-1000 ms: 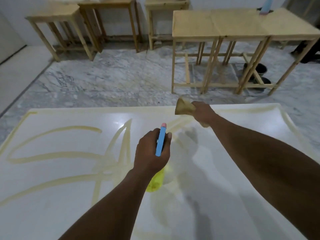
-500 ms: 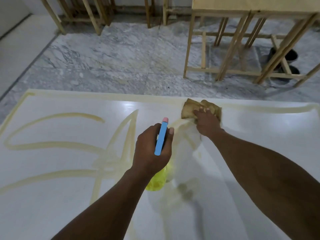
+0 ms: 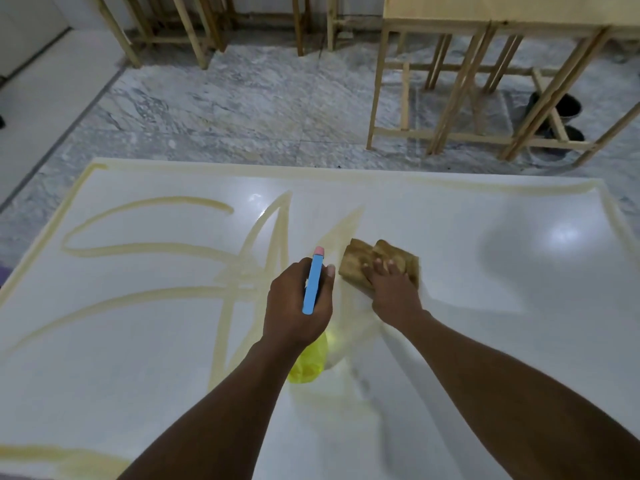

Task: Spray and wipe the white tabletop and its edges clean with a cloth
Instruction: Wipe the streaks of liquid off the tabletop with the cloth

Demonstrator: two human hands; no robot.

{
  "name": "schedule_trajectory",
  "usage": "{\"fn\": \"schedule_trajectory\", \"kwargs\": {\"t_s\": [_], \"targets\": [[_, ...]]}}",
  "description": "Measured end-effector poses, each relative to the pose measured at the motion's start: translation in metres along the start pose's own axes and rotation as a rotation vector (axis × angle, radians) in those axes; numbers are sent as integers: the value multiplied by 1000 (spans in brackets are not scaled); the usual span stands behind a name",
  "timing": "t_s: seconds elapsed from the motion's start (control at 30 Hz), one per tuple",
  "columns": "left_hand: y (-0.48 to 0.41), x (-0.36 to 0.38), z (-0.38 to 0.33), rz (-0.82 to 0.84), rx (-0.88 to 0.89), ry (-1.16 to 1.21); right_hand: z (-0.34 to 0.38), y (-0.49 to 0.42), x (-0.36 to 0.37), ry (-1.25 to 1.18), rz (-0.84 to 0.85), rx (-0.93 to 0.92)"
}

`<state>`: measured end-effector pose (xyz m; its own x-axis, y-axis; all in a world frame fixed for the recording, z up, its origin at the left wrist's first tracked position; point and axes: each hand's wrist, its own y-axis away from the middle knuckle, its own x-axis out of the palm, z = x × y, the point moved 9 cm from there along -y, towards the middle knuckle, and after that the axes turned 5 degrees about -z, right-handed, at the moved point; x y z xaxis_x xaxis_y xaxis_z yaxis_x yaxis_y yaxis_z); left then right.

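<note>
My left hand (image 3: 294, 315) grasps a blue-topped yellow spray bottle (image 3: 313, 284). My right hand (image 3: 391, 292), unclenched, presses a folded tan cloth (image 3: 360, 259) flat.

Your left hand (image 3: 294, 306) holds the spray bottle (image 3: 312, 285) over the middle of the table (image 3: 485, 237); just to its right, your right hand (image 3: 391, 289) lies on the cloth (image 3: 363, 261), flat on the table. Behind the far edge, across the floor (image 3: 242, 109), stand other tables (image 3: 485, 15), two containers (image 3: 568, 105) under the right one.
</note>
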<state>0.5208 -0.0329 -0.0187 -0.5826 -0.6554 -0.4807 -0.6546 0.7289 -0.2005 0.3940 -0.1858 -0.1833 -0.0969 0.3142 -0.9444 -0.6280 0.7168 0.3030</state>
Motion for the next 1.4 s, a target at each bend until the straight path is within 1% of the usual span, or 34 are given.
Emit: {"fn": "schedule_trajectory", "kwargs": {"t_s": [0.23,0.37,0.47,0.6,0.67,0.73,0.83,0.93,1.0,1.03,1.07,1.13,1.2,1.27,1.33,1.37,1.4], "targets": [[82,-42,0,20,-21,6,56,127,47,38,97,-24],[129,-65,2,31,-40,27,81,197,65,13,81,-34],[156,-76,4,37,-46,22,96,236,74,3,38,-57],[175,-80,9,51,-63,4,102,258,83,-54,80,-70],[177,-81,12,63,-78,10,98,256,75,-205,72,-110],[170,-81,12,72,-76,12,85,245,50,-461,22,-93],[149,-78,10,63,-56,6,51,217,4,-790,13,157],[108,-72,6,33,-43,33,21,163,-28,-999,112,339],[77,-65,4,29,-43,36,6,120,-51,-1164,157,365],[61,-61,4,26,-48,40,-1,96,-62,-1239,166,349],[41,-55,6,24,-52,39,-8,70,-74,-1271,162,345],[12,-47,8,24,-52,35,-24,21,-96,-1200,116,327],[-14,-40,7,17,-42,38,-29,-32,-128,-1078,18,256],[-35,-35,7,10,-32,18,-20,-80,-154,-833,-52,167],[-52,-28,11,10,-37,-12,-7,-123,-167,-490,-147,100],[-59,-26,9,9,-26,-19,0,-138,-168,-381,-189,68],[-65,-23,11,8,-14,-35,9,-152,-158,-336,-193,37]]}}
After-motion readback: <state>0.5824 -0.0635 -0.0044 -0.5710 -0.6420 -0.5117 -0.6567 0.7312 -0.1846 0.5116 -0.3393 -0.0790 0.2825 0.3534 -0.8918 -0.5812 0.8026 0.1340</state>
